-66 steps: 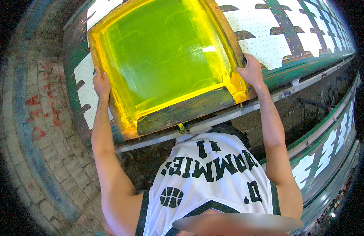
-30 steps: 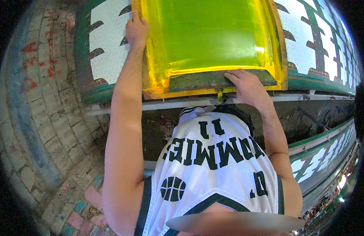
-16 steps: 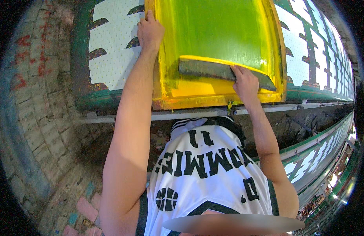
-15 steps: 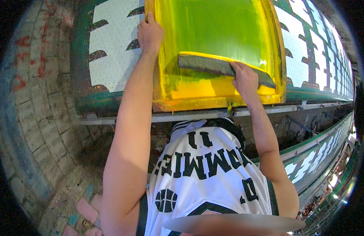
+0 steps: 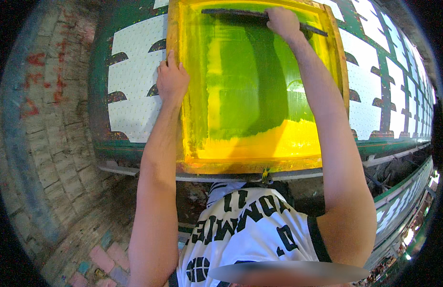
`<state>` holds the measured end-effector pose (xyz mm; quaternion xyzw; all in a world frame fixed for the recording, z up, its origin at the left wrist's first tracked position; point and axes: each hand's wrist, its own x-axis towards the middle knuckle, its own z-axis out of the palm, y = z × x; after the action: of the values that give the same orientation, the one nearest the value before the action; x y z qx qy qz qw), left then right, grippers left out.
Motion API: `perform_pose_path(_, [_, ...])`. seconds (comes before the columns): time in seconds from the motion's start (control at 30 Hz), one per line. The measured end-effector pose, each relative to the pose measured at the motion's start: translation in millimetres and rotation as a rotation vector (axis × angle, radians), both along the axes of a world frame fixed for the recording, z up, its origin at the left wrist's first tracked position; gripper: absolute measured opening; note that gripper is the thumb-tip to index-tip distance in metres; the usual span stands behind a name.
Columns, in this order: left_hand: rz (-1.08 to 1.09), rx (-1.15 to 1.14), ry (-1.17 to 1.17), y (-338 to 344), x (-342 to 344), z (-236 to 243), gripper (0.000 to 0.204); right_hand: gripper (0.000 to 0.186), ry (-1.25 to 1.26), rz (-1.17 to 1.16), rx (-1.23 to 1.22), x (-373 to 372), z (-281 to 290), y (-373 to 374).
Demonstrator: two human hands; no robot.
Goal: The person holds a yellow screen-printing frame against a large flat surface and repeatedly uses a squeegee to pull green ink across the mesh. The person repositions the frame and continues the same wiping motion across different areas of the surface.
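Observation:
A wooden-edged printing screen point(image 5: 240, 167) lies on the long table in front of me, its mesh green with yellow round the margins. My right hand point(image 5: 282, 23) grips a long dark squeegee point(image 5: 231, 14) near the screen's far end. The squeegee spans most of the mesh, tilting slightly down to the right. Bright yellow ink point(image 5: 260, 143) is pooled and smeared along the near end. On the left rail, my left hand point(image 5: 172, 82) holds the frame's edge with its index finger pointing forward. That hand's underside is hidden.
White dotted fabric pieces point(image 5: 135, 62) with dark notches lie on the green tabletop point(image 5: 104, 129) left of the screen. More white pieces point(image 5: 358, 86) run off to the right. A metal rail point(image 5: 298, 176) follows the near edge. Brick paving point(image 5: 54, 153) borders the left side.
My right hand has pushed the squeegee from the near part of the screen to its far end. The screen sits lower in view, and my left hand holds nearer along its left rail.

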<state>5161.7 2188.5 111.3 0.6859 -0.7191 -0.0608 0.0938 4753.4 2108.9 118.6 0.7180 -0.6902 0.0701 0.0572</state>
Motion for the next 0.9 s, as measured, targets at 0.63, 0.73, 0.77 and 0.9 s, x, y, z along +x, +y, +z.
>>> perform_pose_path(0.63, [0.007, -0.114, -0.065, 4, -1, -7, 0.059, 0.023, 0.012, 0.076, 0.111, -33, 16, -88])
perform_pose_path(0.73, [0.006, -0.094, -0.055, 3, -1, -6, 0.058, 0.022, 0.080, 0.085, 0.136, -34, 14, -86])
perform_pose_path(0.77, [0.007, -0.088, -0.052, 3, -1, -6, 0.058, 0.022, 0.118, 0.093, 0.144, -32, 13, -79])
perform_pose_path(0.9, [0.019, -0.050, -0.070, 3, -1, -4, 0.059, 0.022, 0.131, 0.074, 0.197, -14, 13, -21])
